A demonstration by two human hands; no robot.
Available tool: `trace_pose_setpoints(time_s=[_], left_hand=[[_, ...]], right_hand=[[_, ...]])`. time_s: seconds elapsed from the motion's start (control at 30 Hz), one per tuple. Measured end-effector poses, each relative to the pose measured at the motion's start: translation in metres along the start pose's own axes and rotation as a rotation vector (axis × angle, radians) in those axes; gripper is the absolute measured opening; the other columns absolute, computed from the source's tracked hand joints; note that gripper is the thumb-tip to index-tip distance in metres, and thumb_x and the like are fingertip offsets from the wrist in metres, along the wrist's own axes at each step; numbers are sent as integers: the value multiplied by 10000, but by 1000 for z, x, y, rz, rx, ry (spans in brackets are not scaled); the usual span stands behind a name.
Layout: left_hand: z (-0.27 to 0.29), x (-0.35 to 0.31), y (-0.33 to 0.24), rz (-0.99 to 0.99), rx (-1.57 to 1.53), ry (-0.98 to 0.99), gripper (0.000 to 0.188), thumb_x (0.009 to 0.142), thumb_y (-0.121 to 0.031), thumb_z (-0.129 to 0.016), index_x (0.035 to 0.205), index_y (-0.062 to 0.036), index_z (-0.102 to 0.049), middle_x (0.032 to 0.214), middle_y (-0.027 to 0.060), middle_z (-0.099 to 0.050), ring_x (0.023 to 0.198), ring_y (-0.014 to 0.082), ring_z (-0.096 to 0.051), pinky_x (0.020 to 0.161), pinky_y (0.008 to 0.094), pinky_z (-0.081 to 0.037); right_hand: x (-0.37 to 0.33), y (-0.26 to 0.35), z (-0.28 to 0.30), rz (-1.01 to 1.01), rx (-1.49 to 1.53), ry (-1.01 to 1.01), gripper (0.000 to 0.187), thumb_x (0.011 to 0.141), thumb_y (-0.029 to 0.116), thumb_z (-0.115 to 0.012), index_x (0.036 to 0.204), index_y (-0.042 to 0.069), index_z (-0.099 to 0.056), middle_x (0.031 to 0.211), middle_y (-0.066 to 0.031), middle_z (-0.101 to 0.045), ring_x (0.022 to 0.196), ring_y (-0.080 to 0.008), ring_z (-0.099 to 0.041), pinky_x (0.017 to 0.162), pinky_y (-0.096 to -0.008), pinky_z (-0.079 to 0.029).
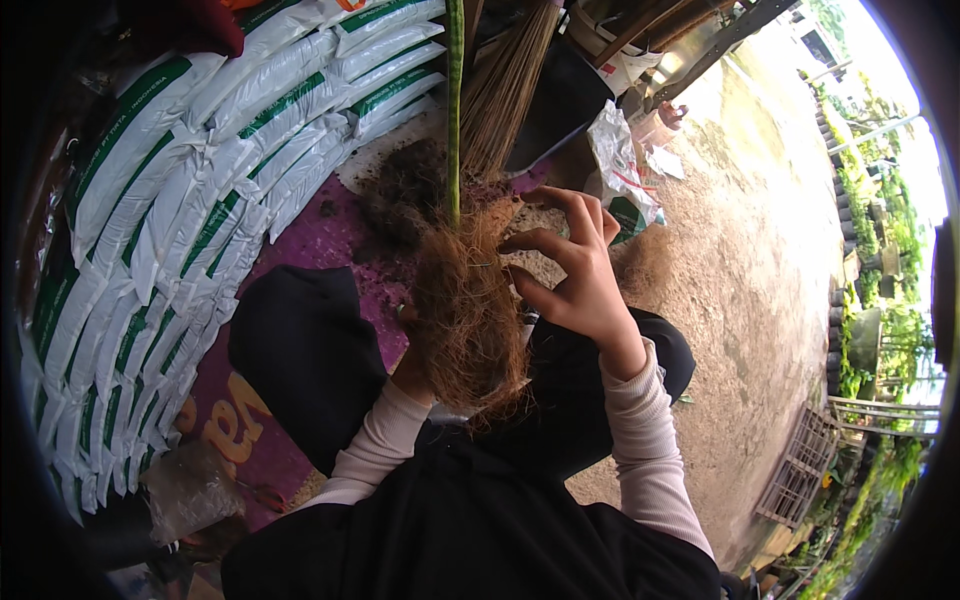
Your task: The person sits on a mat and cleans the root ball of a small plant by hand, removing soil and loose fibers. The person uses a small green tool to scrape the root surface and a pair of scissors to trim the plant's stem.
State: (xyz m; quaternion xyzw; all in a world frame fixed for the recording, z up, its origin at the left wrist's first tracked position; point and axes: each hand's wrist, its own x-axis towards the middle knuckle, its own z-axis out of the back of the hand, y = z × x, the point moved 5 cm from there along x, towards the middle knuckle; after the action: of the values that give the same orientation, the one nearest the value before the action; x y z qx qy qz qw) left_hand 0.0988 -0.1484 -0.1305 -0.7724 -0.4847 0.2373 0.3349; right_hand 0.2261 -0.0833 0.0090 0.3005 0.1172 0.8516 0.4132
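Observation:
Above my lap stands a bundle of brown coconut fibre (468,320), with a long narrow green leaf (454,120) rising upright from its top. My left hand (410,378) is closed against the bundle's left side and back, mostly hidden by the fibre. On the other side, my right hand (582,268) is open, its fingers bent and spread. Its fingertips are close to the bundle's upper right edge; whether they touch is unclear. A thin light strand crosses the fibre near its top.
Stacked white and green plastic sacks (200,190) line the left. Dark soil (400,195) lies on a purple sheet (300,240) ahead. Beyond are a stick broom (510,90) and a crumpled white bag (612,155). Loose fibre (645,262) lies on the concrete floor (740,300) at right.

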Motion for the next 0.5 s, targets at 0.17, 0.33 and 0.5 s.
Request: trace_pose_setpoints(time_s=[0.17, 0.33, 0.5], left_hand=[[5, 6, 6, 7, -401, 107, 836, 786, -460, -686, 1446, -125, -298, 1434, 140, -372, 1326, 300, -355, 1126, 469, -298], [19, 13, 20, -9, -1024, 372, 899, 733, -382, -755, 1447, -92, -292, 1449, 163, -352, 1317, 333, -374, 1102, 503, -330], [19, 8, 17, 59, -235, -31, 871, 743, -372, -707, 1439, -47, -298, 1449, 202, -340, 1315, 351, -380, 1092, 500, -341]], right_hand=[[-2, -4, -7, -36, 29, 5, 194, 663, 137, -691, 852, 101, -662, 1233, -126, -502, 1165, -284, -443, 989, -419, -251], [-1, -11, 1, -34, 265, -19, 127, 681, 80, -592, 796, 30, -572, 1137, -137, -510, 1055, -291, -510, 938, -362, -361], [-3, -22, 2, -72, 459, 63, 131, 714, 80, -582, 811, -4, -553, 967, -120, -531, 940, -223, -536, 845, -307, -413]])
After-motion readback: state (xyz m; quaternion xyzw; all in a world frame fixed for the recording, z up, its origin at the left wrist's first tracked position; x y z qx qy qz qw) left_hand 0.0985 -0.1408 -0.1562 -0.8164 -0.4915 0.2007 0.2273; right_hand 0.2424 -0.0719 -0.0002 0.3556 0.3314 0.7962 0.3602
